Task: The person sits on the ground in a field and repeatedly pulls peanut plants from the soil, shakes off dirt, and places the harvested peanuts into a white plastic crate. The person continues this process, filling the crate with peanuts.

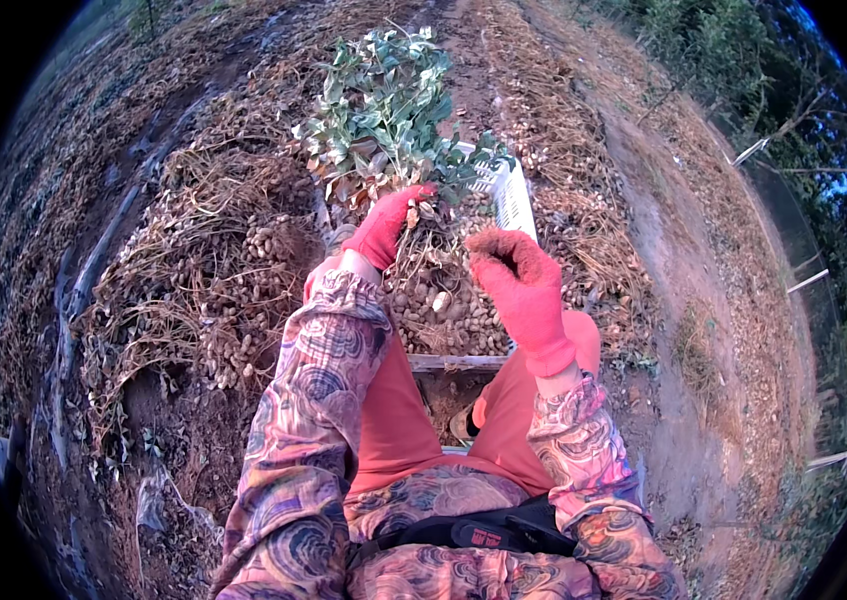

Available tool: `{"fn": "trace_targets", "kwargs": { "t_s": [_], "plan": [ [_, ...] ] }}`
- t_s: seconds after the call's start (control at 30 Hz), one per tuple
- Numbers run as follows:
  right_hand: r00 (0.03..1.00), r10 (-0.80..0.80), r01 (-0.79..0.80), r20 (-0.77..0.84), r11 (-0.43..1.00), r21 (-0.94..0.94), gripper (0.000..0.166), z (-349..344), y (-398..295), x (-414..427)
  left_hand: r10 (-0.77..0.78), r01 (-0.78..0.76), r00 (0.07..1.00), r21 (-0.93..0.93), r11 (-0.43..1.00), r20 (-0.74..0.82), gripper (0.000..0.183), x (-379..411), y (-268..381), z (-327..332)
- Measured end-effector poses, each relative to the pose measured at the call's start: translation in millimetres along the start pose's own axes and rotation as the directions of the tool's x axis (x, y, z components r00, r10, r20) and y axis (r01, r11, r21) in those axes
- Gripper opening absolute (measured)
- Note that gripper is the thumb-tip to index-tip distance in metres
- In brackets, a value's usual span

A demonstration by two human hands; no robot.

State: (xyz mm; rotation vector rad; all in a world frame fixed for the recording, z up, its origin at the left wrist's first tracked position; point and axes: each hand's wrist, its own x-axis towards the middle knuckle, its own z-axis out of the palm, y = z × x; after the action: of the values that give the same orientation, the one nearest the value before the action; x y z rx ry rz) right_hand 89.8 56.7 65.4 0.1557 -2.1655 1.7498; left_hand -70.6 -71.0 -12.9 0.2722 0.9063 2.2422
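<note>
A leafy green peanut plant (386, 105) is gripped near its base by my left hand (386, 225), in a red knit glove; its leaves point away from me. The plant's lower stems hang over a white slatted plastic crate (515, 199). Loose peanuts in their shells (446, 322) lie in the crate between my knees. My right hand (517, 289), in a matching glove soiled at the fingers, hovers over the crate's right side. Its fingers are curled with thumb and fingertips close together; whether anything is between them cannot be seen.
Pulled peanut plants with pods (236, 300) lie heaped at the left, and more dried vines (588, 247) lie at the right. Strips of plastic film (105, 247) run along the soil on the left. A dirt path (686, 300) and trees (753, 60) are on the right.
</note>
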Motion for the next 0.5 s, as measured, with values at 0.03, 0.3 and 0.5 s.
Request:
{"fn": "trace_targets", "kwargs": {
  "t_s": [0.03, 0.3, 0.5],
  "plan": [
    [0.994, -0.029, 0.036, 0.101, 0.997, -0.068, 0.019, 3, -2, -2, -0.02, 0.02, 1.0, -0.013, 1.0, 0.012, 0.032, 2, -2, -5],
    [0.993, -0.054, 0.114, 0.105, 0.664, -0.739, 0.033, 21, 17, 5, 0.14, -0.113, 0.989, 0.372, 0.921, -0.046, 0.023, 6, -9, -8],
    [0.937, 0.272, -0.114, 0.218, 0.83, -0.546, 0.026, 10, 12, 5, 0.403, -0.264, 0.91, 0.606, 0.751, -0.102, 0.026, 22, -19, -30]
  ]
}}
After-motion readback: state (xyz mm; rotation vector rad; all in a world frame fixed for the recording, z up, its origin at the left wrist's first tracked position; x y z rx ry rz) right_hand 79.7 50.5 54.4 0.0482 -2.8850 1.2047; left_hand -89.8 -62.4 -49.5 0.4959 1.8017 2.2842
